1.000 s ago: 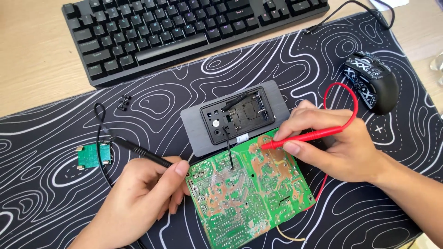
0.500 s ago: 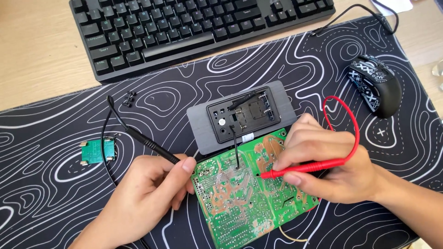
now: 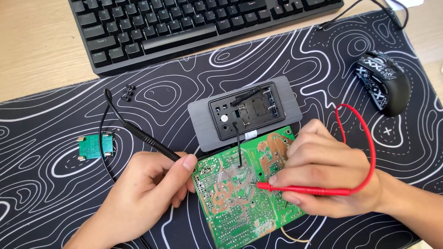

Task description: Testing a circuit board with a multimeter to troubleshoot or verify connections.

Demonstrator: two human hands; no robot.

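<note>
Hands work over a green board [image 3: 240,193] lying solder side up on the black mat [image 3: 323,60], just below a grey meter [image 3: 247,113]. Right hand [image 3: 323,175] is closed around a red probe [image 3: 304,189], its tip touching the board's middle. Left hand [image 3: 143,193] pinches a black probe [image 3: 147,138] at the board's left edge. Small green board [image 3: 94,146] lies left; keyboard [image 3: 184,23] above, mouse [image 3: 385,83] right

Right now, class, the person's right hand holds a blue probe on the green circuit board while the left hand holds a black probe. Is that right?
Not quite. The probe in the right hand is red, not blue, as the head view shows. It does rest on the green circuit board, and the left hand holds the black probe.
</note>
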